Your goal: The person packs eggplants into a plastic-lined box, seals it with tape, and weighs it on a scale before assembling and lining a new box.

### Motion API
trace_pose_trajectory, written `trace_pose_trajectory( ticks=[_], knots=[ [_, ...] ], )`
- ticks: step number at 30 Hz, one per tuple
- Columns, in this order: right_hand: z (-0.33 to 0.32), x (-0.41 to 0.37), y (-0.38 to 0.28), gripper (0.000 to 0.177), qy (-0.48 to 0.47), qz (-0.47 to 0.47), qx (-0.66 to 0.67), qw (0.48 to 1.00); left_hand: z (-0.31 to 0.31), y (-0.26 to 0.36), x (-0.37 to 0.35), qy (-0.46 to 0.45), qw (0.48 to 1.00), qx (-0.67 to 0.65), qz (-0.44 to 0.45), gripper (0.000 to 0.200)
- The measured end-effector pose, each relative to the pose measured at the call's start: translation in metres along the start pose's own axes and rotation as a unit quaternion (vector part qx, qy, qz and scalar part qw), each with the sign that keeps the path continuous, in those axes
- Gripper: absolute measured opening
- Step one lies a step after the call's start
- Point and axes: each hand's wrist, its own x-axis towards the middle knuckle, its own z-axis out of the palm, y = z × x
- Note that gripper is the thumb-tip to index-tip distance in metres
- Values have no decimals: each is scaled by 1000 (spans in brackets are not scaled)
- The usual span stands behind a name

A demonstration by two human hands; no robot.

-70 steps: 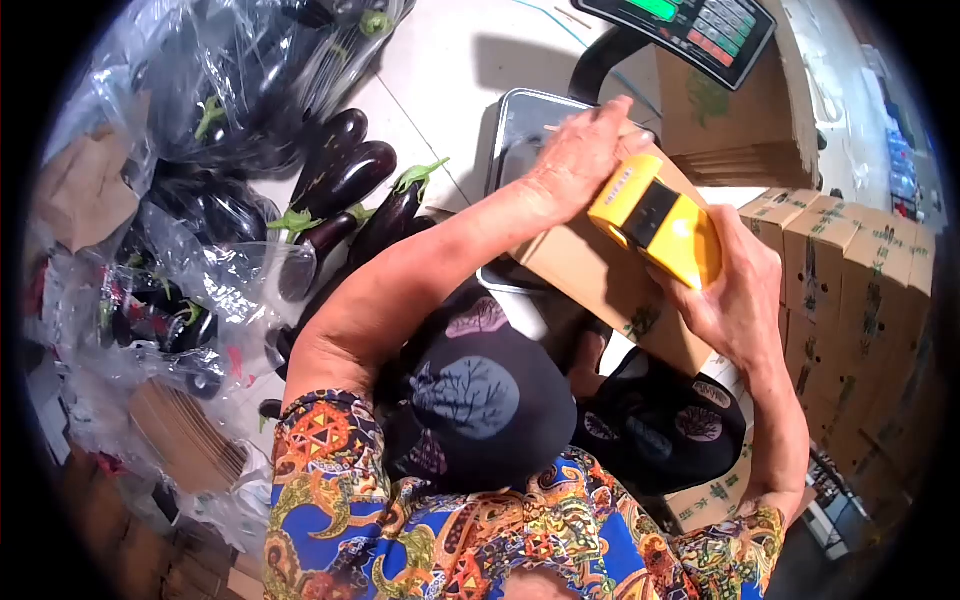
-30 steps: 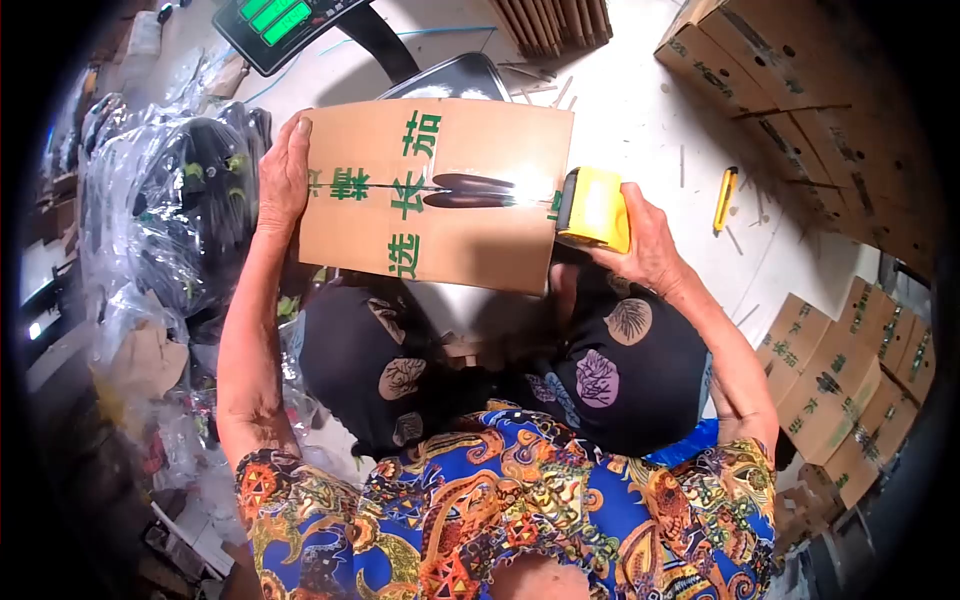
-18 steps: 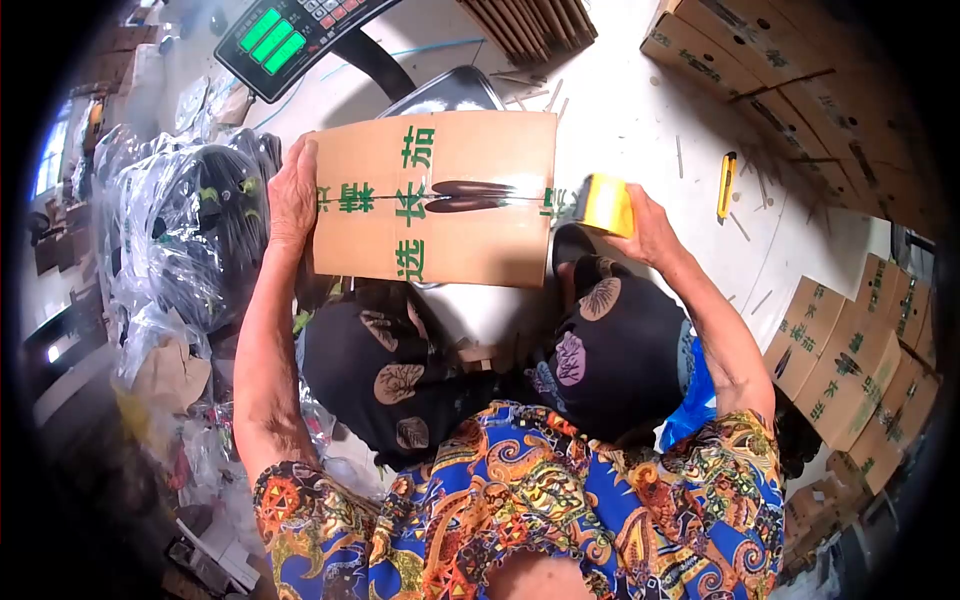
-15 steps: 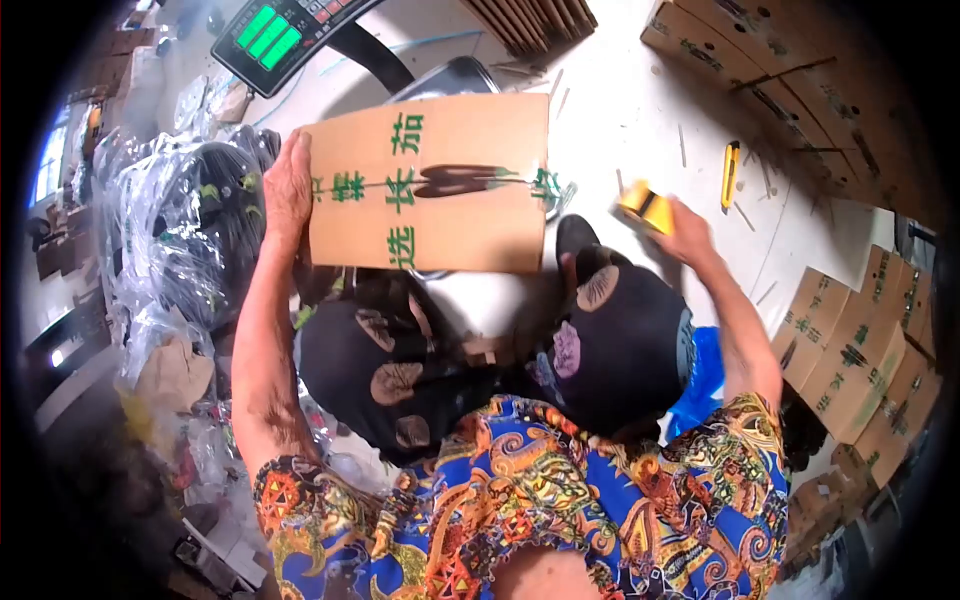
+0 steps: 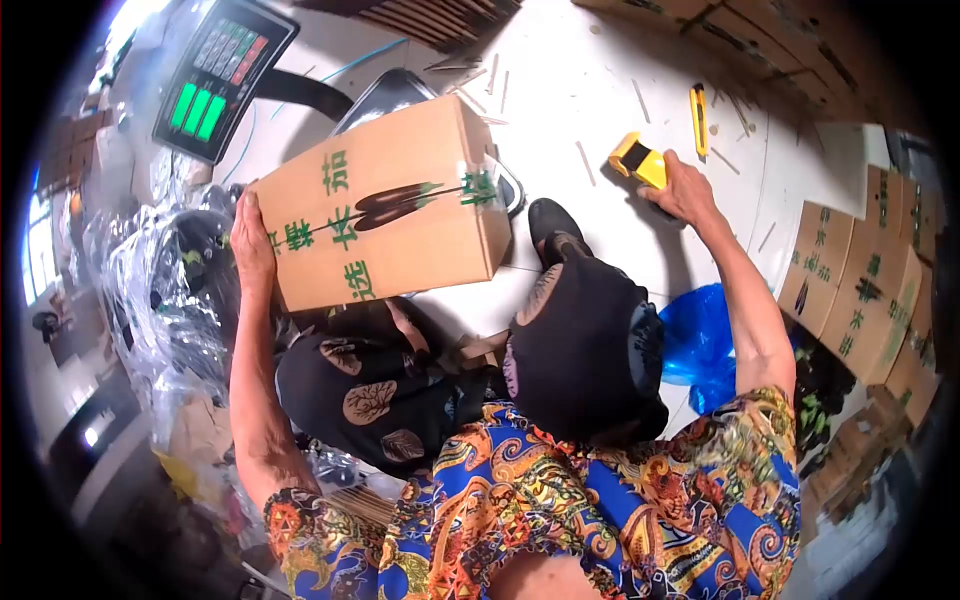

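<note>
A closed cardboard box [image 5: 410, 255] with green lettering and a printed eggplant picture lies in front of my knees, partly over the scale platform [image 5: 385, 95]. Clear tape shows at its right end, along the seam. My left hand [image 5: 255, 245] grips the box's left end, thumb near the top edge; some fingers are hidden. Well to the right of the box, my right hand [image 5: 690, 192] is closed around a yellow and black tape dispenser [image 5: 645, 165], held low over the floor. Just beyond it a yellow utility knife [image 5: 698, 120] lies on the floor.
The scale's display [image 5: 215, 85] glows green at upper left. Plastic-wrapped dark produce [image 5: 185, 265] sits left of my arm. Flattened cartons [image 5: 855, 275] stand at right, and a blue plastic bag [image 5: 700, 340] lies by my right knee. Thin strips litter the floor.
The box has turned, and its right end face now shows. My right hand still holds the tape dispenser, now seen more clearly. The whole view has shifted and rotated somewhat.
</note>
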Motion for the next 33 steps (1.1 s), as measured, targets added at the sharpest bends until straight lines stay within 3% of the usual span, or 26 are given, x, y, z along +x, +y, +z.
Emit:
trace_pose_trajectory(
  ticks=[1, 3, 5, 7, 8, 9, 11, 14, 17, 23, 27, 33],
  knots=[
    [0, 2, -2, 63, -35, 38, -8, 999, 0, -3, 1, -6, 1000, 4, 9, 47],
    [7, 3, -7, 72, -34, 25, -91, 995, 1, -6, 4, -7, 1000, 15, 13, 47],
    [17, -6, -22, 74, 125, -72, -70, 987, -1, 5, 2, -23, 999, 24, 5, 47],
    [24, 2, -49, 63, 146, -129, 147, 970, -1, 1, 3, -24, 998, 48, 16, 47],
    [24, -1, -63, 53, 54, -114, 307, 943, -3, -2, 4, -30, 998, 58, 19, 48],
    [15, -5, -84, 45, -39, -98, 457, 883, -4, -2, 5, -34, 997, 69, 23, 48],
    [47, 9, -114, 43, -197, -50, 610, 766, -4, 4, 4, -32, 997, 76, 9, 49],
    [58, -6, -144, 40, -239, -62, 743, 622, -7, 10, 2, -38, 996, 85, -16, 50],
    [70, -7, -151, 34, -269, -91, 747, 601, -9, 9, 2, -40, 995, 94, -14, 52],
    [64, -2, -172, 16, -254, -48, 648, 716, -11, 6, 3, -40, 992, 116, -25, 53],
    [59, -1, -177, 12, -251, -107, 603, 750, -13, 8, 4, -48, 991, 115, -41, 53],
    [23, -28, -178, 21, 4, -287, 515, 808, -17, -2, 6, -49, 988, 130, -64, 52]
  ],
)
